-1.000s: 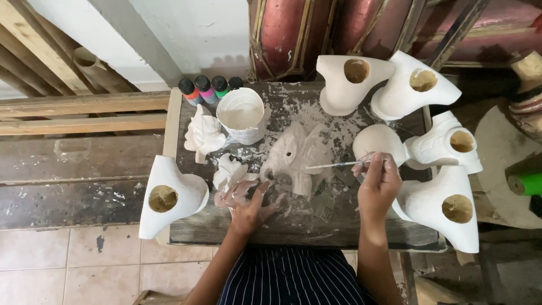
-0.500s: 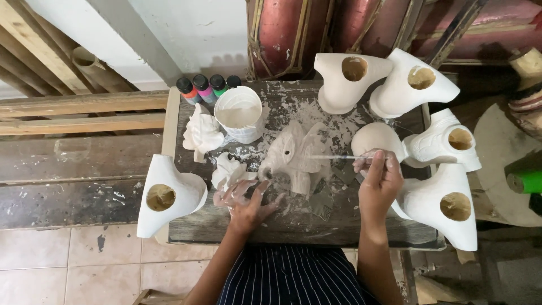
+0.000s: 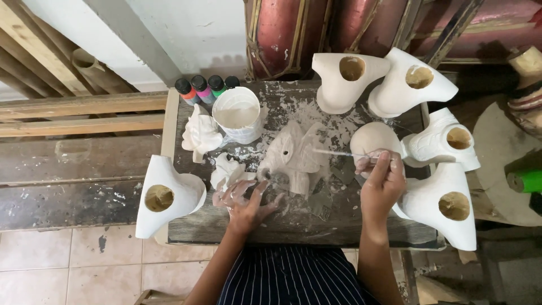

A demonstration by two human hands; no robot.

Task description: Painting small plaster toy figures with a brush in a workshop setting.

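Note:
A pale plaster figure (image 3: 294, 157) lies in the middle of a small, paint-spattered wooden table (image 3: 316, 220). My left hand (image 3: 247, 202), smeared with white, rests flat on the table just left of the figure, fingertips touching its lower edge. My right hand (image 3: 382, 182) grips a thin brush (image 3: 339, 153) whose tip reaches left onto the figure. A white cup of white paint (image 3: 237, 114) stands behind the figure.
Several hollow white plaster casts ring the table: one at the front left (image 3: 165, 196), two at the back (image 3: 347, 78), two at the right (image 3: 446, 200). Small white figurines (image 3: 201, 134) and paint bottles (image 3: 199, 89) sit at the back left. Wooden planks (image 3: 79, 107) lie to the left.
The right hand has shifted slightly with the brush across the figure. The left hand has stayed beside the figure.

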